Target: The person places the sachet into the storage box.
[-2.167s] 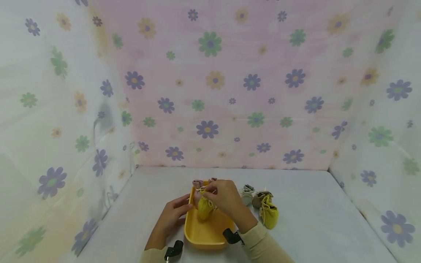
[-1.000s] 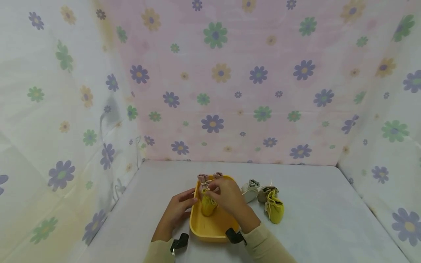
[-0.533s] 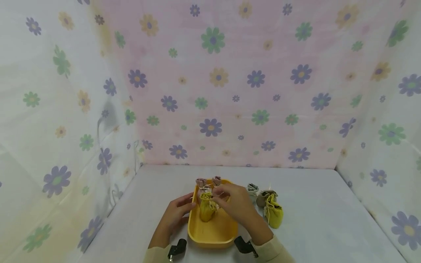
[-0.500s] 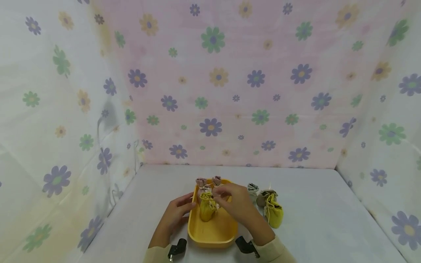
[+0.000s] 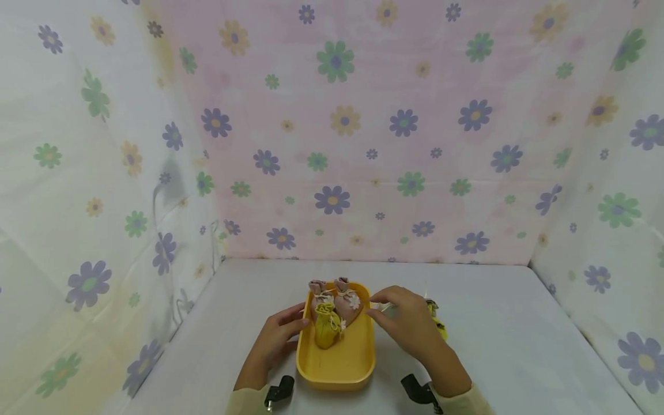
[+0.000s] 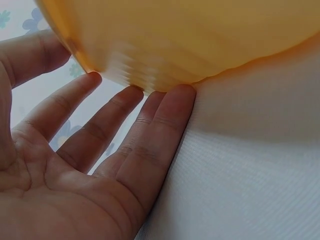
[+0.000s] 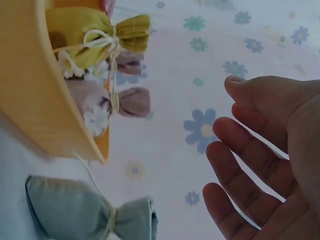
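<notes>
Pouches (image 5: 343, 311) lay in yellow tray (image 5: 337, 369) while both hands kept a loose grip on nothing

Left hand (image 5: 280, 331) was at the tray's left side, its fingers extended and spread, the tips touching the outer wall rather than clenching round it. Right hand (image 5: 408, 320) was released too: in its wrist view the fingers were loosely bent, with a gap between thumb and forefinger and nothing grasped. It hung just beyond the tray's right rim.

Three of the little cloth bags were inside the tray, gathered toward its far end. Two were dusty pink, side by side and tied with cord, white flower trims (image 5: 354, 300) showing on them. A yellow pouch (image 5: 325, 329) was in front of them, touching, its tied neck toward the far end; whether it stood or leaned was hard to tell.

Outside, a grey-green pouch (image 7: 70, 206) was just beside the tray's right side, apart from the right hand's fingers. Farther right, a yellow-green pouch (image 5: 441, 328) was mostly hidden behind that hand.

White table (image 5: 259, 282) ran beneath everything, with a flowered sheet (image 5: 363, 236) behind. Black wrist cameras (image 5: 280, 391) sat by beige sleeves (image 5: 248, 402).
</notes>
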Available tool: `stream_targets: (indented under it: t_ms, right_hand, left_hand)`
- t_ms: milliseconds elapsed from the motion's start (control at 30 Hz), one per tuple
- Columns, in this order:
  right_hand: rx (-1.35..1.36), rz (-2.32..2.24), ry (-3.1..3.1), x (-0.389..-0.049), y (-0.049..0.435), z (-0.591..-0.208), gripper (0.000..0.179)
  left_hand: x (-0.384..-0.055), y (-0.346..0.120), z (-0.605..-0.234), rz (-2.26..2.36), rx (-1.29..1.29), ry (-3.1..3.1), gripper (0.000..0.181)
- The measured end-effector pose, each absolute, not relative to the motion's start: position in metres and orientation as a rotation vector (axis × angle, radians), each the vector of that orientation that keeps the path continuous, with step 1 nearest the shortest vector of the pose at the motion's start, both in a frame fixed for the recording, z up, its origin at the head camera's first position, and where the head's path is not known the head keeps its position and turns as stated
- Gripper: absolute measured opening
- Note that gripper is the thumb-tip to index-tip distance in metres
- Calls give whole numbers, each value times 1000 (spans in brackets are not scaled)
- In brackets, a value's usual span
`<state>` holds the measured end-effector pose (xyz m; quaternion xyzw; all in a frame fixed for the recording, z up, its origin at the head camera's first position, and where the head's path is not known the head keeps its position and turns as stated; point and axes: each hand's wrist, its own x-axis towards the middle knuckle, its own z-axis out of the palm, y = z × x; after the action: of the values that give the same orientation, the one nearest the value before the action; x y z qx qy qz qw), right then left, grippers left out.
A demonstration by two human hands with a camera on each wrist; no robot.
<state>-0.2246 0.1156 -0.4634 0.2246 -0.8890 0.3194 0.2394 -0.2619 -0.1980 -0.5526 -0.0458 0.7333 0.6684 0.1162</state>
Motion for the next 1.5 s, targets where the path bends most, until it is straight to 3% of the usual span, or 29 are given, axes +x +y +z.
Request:
stream_targets:
  t_ms: [767,1200,1500]
  right_hand:
    - [514,918,-2602,-240,222,-472,30]
    - [554,1425,-2677,-256,266,-513,39]
    - [655,1598,-2806,-261,276,-519,60]
  left_hand:
    - [-266,-200,-557,1973,-131,2122,64]
    - [-264,-200,-558,1978,-134,2126,62]
    - [-264,-199,-559,1992,-159,2117,64]
